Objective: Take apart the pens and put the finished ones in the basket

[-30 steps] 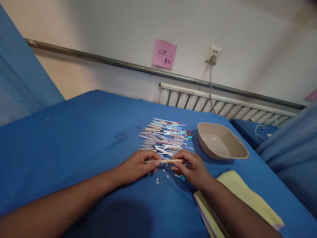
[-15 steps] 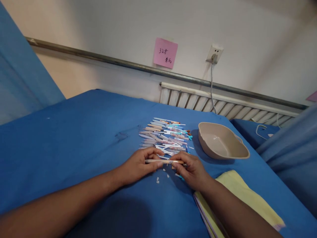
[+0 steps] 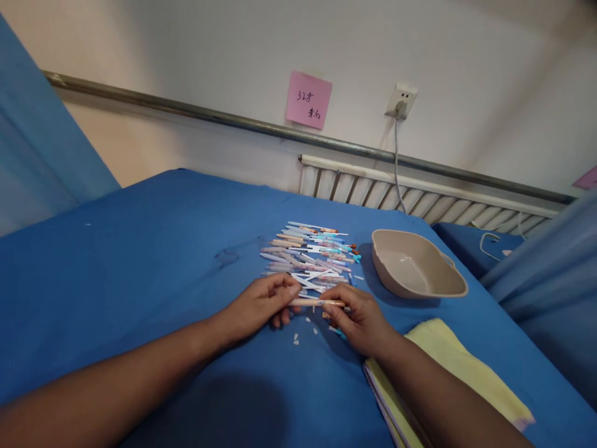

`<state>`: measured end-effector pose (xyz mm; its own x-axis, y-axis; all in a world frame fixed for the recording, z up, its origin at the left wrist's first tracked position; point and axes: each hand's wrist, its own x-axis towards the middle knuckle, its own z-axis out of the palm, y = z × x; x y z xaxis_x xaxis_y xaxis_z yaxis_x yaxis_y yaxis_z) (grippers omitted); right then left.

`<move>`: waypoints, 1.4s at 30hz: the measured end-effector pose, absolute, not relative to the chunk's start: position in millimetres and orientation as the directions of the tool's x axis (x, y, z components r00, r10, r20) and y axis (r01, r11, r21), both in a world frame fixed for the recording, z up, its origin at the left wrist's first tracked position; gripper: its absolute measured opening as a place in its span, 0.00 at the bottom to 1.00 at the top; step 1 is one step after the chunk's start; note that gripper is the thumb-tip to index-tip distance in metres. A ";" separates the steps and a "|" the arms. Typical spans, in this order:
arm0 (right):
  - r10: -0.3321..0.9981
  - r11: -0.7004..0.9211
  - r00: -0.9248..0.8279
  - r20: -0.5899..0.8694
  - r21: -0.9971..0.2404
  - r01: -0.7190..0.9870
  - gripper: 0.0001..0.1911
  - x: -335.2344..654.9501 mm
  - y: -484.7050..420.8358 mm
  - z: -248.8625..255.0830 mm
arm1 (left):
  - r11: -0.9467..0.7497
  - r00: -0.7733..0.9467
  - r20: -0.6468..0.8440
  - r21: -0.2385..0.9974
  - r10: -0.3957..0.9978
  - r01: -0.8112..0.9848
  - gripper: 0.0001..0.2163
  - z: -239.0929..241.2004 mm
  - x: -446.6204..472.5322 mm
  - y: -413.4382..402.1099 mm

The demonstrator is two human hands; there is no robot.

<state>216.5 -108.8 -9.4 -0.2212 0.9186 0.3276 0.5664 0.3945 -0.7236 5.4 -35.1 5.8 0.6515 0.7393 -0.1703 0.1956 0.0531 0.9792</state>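
Note:
A beige pen (image 3: 308,303) lies level between my two hands, just above the blue cover. My left hand (image 3: 261,303) is closed round its left end, thumb on top and fingers curled beneath. At the other end, my right hand (image 3: 357,314) pinches the clear, orange-tinted part between thumb and fingers. Behind my hands spreads a pile of pens and pen parts (image 3: 310,252) in pale blue, tan, white and pink. Small white scraps (image 3: 296,339) lie in front of the pen, and a turquoise-ended piece (image 3: 338,332) sits partly under my right hand.
A beige plastic basin (image 3: 417,264) stands right of the pens. Under my right forearm lies a folded yellow cloth (image 3: 459,367). Beyond the blue-covered table (image 3: 140,261) are a white radiator (image 3: 364,183) and a socket with a plugged-in cable (image 3: 401,102). Blue curtains hang at both sides.
My left hand has rolled over, its thumb now on top and its fingers curled under the pen's left end. My right hand keeps its pinch, nearly unmoved.

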 end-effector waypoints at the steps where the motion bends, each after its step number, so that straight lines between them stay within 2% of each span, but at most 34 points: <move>1: 0.919 0.394 -0.221 0.328 -0.722 0.568 0.07 216.5 -108.8 -9.3 | 0.062 0.654 -0.195 0.973 0.731 0.221 0.16 5.3 5.4 -34.9; 4: 0.917 0.397 -0.216 0.335 -0.717 0.573 0.07 216.5 -108.9 -8.6 | 0.020 0.631 -0.164 0.973 0.758 0.229 0.13 4.3 5.4 -34.4; 7: 0.916 0.398 -0.205 0.345 -0.718 0.571 0.07 216.5 -108.6 -8.8 | 0.000 0.600 -0.097 0.987 0.794 0.160 0.17 4.5 5.5 -33.8; 12: 0.916 0.398 -0.213 0.339 -0.719 0.570 0.07 216.1 -108.9 -9.1 | 0.049 0.641 -0.200 0.968 0.741 0.245 0.15 5.7 5.7 -33.8; 15: 0.917 0.397 -0.210 0.339 -0.721 0.569 0.07 216.1 -109.2 -8.6 | -0.010 0.611 -0.117 0.980 0.783 0.201 0.12 6.9 5.7 -34.1; 17: 0.918 0.394 -0.205 0.340 -0.722 0.569 0.07 216.2 -109.0 -8.4 | -0.016 0.591 -0.072 0.990 0.804 0.143 0.16 7.0 5.8 -34.2; 21: 0.916 0.400 -0.216 0.339 -0.717 0.571 0.07 216.4 -108.4 -8.4 | 0.041 0.633 -0.163 0.978 0.757 0.202 0.15 6.0 5.8 -33.8; 23: 0.915 0.403 -0.220 0.339 -0.717 0.570 0.07 216.3 -108.2 -8.2 | 0.010 0.651 -0.176 0.968 0.739 0.250 0.13 6.3 5.2 -33.6; 26: 0.918 0.395 -0.208 0.338 -0.726 0.563 0.06 216.2 -108.5 -8.1 | -0.080 0.631 -0.086 0.970 0.771 0.230 0.11 8.3 4.3 -33.6; 29: 0.919 0.392 -0.200 0.339 -0.733 0.557 0.06 216.1 -108.9 -8.3 | -0.068 0.610 -0.060 0.981 0.790 0.184 0.15 9.3 4.3 -33.8; 34: 0.918 0.394 -0.206 0.338 -0.730 0.559 0.06 215.7 -109.0 -8.7 | -0.006 0.684 -0.176 0.967 0.708 0.254 0.14 6.1 4.3 -33.6; 39: 0.923 0.382 -0.187 0.336 -0.749 0.541 0.06 215.4 -108.6 -9.3 | -0.105 0.692 -0.109 0.960 0.713 0.259 0.12 8.4 2.8 -33.6; 42: 0.927 0.375 -0.178 0.331 -0.769 0.518 0.05 213.0 -109.2 -9.8 | -0.149 0.752 -0.104 0.954 0.651 0.261 0.12 11.5 3.3 -36.8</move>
